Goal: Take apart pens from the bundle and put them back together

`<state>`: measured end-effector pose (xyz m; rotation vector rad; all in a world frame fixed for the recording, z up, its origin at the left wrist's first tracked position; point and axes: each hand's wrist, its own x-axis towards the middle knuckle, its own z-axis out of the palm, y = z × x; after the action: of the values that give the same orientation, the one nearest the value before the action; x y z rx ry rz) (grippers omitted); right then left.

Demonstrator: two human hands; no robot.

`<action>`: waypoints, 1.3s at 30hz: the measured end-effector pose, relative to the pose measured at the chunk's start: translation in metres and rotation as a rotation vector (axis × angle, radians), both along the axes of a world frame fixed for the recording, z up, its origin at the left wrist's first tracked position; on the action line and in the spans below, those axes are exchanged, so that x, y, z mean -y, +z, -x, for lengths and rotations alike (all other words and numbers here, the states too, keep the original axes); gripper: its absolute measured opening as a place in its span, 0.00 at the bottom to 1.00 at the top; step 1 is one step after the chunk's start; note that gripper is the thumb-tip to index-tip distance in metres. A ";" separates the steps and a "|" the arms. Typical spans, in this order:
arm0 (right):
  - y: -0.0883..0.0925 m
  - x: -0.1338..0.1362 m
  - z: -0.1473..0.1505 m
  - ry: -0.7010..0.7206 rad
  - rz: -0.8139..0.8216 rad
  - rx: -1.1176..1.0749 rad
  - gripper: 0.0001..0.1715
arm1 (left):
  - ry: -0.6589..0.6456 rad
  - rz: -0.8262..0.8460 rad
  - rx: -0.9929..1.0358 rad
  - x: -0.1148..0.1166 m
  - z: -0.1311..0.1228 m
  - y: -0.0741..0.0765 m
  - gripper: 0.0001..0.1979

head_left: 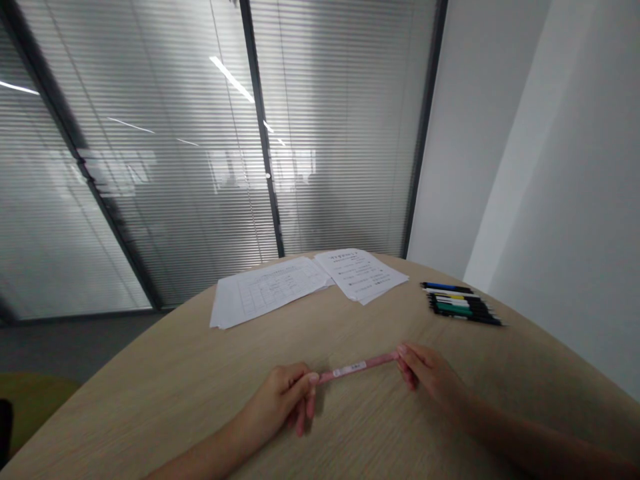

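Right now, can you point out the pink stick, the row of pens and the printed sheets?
Pink stick [355,367]: head view, on the pale label near its middle.
Row of pens [456,304]: head view, middle of the row.
Printed sheets [273,291]: head view, on the left-hand top page.

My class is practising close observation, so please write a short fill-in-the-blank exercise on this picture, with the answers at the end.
1. The left hand and the right hand both grip a slim item whose main colour is ____.
2. The hand nearer the pens is the ____ hand.
3. As seen in the picture, the printed papers lie to the ____ of the pens.

Missing words: pink; right; left.
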<state>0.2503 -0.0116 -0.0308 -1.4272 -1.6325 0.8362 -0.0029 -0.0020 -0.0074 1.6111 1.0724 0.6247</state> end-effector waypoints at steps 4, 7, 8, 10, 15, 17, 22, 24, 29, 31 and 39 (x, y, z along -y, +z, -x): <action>0.001 0.003 0.002 0.006 -0.032 0.030 0.28 | 0.010 0.039 0.020 0.000 0.000 0.004 0.23; 0.002 0.004 0.002 0.001 -0.033 0.014 0.28 | 0.035 0.060 0.052 0.000 -0.001 0.003 0.24; 0.002 0.004 0.003 -0.004 -0.023 0.000 0.28 | 0.041 0.064 0.059 0.000 -0.001 0.002 0.24; 0.003 0.004 0.003 -0.028 0.007 -0.042 0.27 | 0.050 0.074 0.077 -0.001 -0.001 0.000 0.24; 0.004 0.000 0.002 -0.082 0.082 -0.161 0.26 | 0.066 0.082 0.154 -0.002 -0.003 -0.002 0.22; 0.004 0.000 0.002 -0.081 0.097 -0.197 0.26 | 0.059 0.071 0.151 -0.002 -0.004 -0.002 0.20; 0.002 -0.001 0.003 -0.059 0.093 -0.197 0.26 | 0.024 0.045 0.134 -0.001 -0.005 -0.002 0.19; 0.000 -0.001 0.002 -0.056 0.082 -0.184 0.26 | 0.014 0.049 0.132 0.000 -0.004 -0.002 0.19; 0.001 0.001 0.002 -0.033 0.068 -0.141 0.26 | 0.003 0.030 0.092 0.004 -0.002 0.003 0.19; 0.002 0.002 0.002 -0.024 0.061 -0.129 0.27 | -0.003 0.009 0.054 0.004 -0.001 0.004 0.21; -0.003 0.001 0.001 0.008 0.058 -0.149 0.28 | 0.015 0.044 0.002 0.004 -0.001 0.005 0.27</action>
<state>0.2493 -0.0123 -0.0340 -1.3653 -1.5132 0.9779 -0.0021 -0.0060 -0.0024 1.5652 1.0908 0.6089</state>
